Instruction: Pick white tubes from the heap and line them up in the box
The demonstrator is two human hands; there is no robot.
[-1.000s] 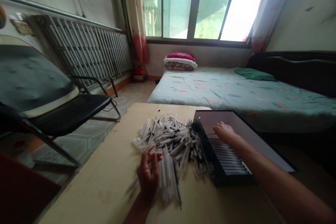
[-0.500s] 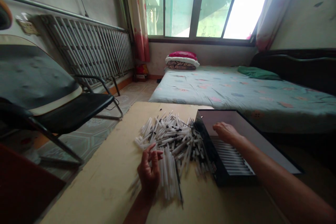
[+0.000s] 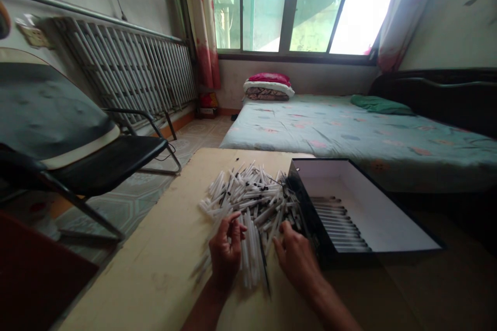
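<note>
A tan worktop (image 3: 155, 269) carries a loose heap of white tubes (image 3: 252, 199) with dark tips, just left of an open black box (image 3: 373, 217) where 1 neat row of the same tubes (image 3: 337, 222) lies. The left hand (image 3: 227, 251) sits at the heap's near edge, its fingers (image 3: 235, 220) curled with the tips against the nearest tubes; I cannot tell whether they truly grip. The right hand (image 3: 297, 258) lies palm down beside the box, its fingers released and spread onto the heap. To the left stand a black chair (image 3: 97, 165) and a long radiator (image 3: 128, 72). Beyond the worktop are a bed (image 3: 349, 129) with 2 stacked pillows (image 3: 267, 85) and a bright window (image 3: 291, 5).
</note>
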